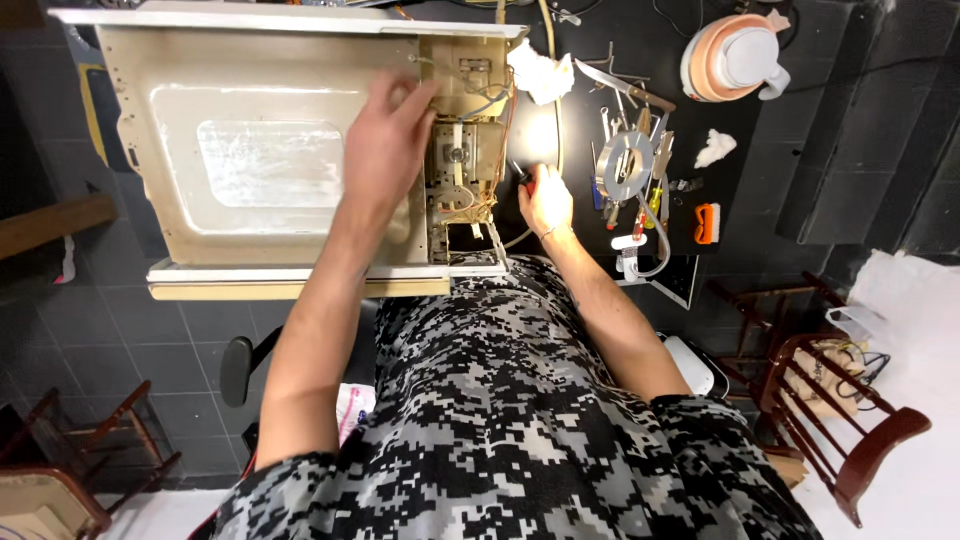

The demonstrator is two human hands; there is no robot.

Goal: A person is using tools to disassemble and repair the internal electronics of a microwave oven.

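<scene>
From the head camera you look straight down at an opened microwave oven chassis (pixel 260 150), cream-coloured and lying on its side on a black worktable (pixel 600 150). Your left hand (pixel 385 140) rests flat on the metal panel, fingers spread and loosely extended toward the component bay (pixel 465 150), gripping nothing. The fingertips lie at the edge of that bay, where wires and a metal block show.

Your right hand (pixel 545 198) sits just beside the right side of the chassis, low against the table. Its fingers are curled closed around a screwdriver (pixel 523 180) with a dark and red handle; the tip end points toward the bay, though the tip itself is too small to make out.

A crumpled white cloth (pixel 540 72) lies near the upper right corner of the chassis. Further right on the table you have a scatter of hand tools (pixel 640 130), a round metal ring (pixel 622 165), a small orange brush-like item (pixel 707 222) and a pink and white round appliance (pixel 735 58).

Your camouflage-patterned shirt (pixel 500 420) fills the lower middle. A wooden chair (pixel 850 420) stands on the floor at right, well apart from the table.
</scene>
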